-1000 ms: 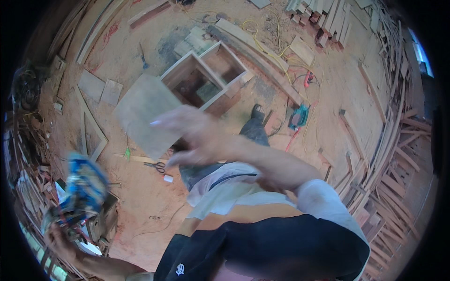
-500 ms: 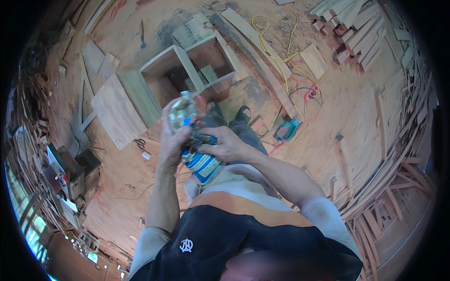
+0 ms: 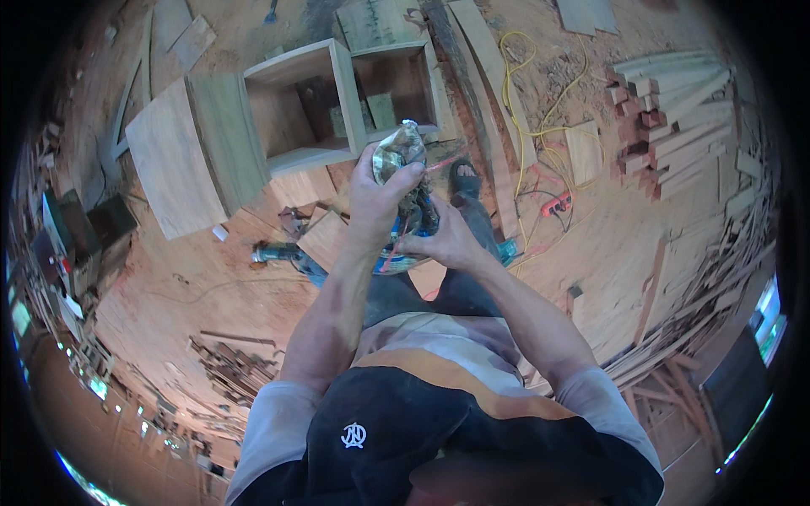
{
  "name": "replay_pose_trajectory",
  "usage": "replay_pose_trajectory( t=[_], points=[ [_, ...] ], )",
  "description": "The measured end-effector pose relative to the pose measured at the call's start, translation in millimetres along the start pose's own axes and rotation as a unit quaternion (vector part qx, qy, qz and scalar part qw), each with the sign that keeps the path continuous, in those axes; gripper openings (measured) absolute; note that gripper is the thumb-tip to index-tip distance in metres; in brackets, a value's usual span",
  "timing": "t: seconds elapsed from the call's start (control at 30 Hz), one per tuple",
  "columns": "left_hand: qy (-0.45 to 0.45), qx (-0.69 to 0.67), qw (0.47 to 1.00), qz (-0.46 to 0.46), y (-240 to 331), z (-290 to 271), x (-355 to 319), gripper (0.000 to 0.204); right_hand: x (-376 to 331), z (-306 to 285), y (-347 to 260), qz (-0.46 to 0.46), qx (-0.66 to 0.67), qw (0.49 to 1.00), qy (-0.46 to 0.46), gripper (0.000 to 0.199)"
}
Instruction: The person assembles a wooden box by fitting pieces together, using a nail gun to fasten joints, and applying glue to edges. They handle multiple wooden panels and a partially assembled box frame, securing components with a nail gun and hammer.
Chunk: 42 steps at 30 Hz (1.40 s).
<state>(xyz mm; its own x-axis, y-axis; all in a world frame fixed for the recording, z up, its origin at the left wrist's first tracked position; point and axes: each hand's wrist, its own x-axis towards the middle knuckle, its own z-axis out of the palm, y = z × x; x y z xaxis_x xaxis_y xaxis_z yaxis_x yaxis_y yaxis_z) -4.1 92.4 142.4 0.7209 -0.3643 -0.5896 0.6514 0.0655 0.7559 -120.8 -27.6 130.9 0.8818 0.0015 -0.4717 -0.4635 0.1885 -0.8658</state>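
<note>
In front of my legs I hold up a crumpled, see-through plastic bottle (image 3: 396, 156) with a pale tip and a brownish tint. My left hand (image 3: 375, 190) is closed around its upper part, thumb across the front. Lower down, my right hand (image 3: 447, 236) grips the dark, blue-patched lower part, its fingers partly hidden behind it. Whether that part belongs to the bottle or is a separate wrapper, I cannot tell. Just beyond the bottle stands a wooden box frame (image 3: 344, 101) with two open compartments.
Wide boards (image 3: 177, 160) lean beside the frame's left. A teal power tool (image 3: 274, 252) lies left of my legs. A yellow cord (image 3: 512, 93) and red power strip (image 3: 557, 205) lie on the right, near stacked timber (image 3: 675, 139). My sandalled foot (image 3: 464, 179) is by the frame.
Both hands have moved right and a little up with the bottle. The blue striped lower part, plain before, is now mostly hidden. My view has shifted, bringing a tool at left into sight.
</note>
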Motion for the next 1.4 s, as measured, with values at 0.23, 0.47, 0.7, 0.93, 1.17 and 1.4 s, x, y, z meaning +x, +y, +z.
replay_pose_trajectory(
  t=[0.23, 0.47, 0.7, 0.93, 1.17, 1.4],
  points=[
    [0.052, 0.098, 0.982, 0.151, -35, 60, -37, 0.070, -17, -75, 21, 0.017, -0.210, 0.976, -0.061, 0.052],
    [0.099, 0.036, 0.994, 0.036, -100, 62, -63, 0.062, -61, -76, 47, 0.066, -0.214, 0.975, 0.000, 0.057],
    [0.175, -0.133, 0.968, 0.121, -157, 28, -70, 0.075, -43, -59, 93, -0.121, -0.252, 0.959, -0.034, 0.036],
    [0.124, -0.009, 0.968, 0.216, -211, -14, 14, 0.078, 24, -62, 167, -0.084, -0.210, 0.974, 0.002, 0.019],
    [0.147, -0.126, 0.962, 0.192, -270, -18, 144, 0.054, 126, -135, 250, -0.148, -0.234, 0.961, -0.025, 0.046],
    [0.147, 0.004, 0.963, 0.225, -294, -24, 206, 0.047, 215, -219, 256, -0.420, -0.259, 0.862, 0.113, 0.043]
  ],
)
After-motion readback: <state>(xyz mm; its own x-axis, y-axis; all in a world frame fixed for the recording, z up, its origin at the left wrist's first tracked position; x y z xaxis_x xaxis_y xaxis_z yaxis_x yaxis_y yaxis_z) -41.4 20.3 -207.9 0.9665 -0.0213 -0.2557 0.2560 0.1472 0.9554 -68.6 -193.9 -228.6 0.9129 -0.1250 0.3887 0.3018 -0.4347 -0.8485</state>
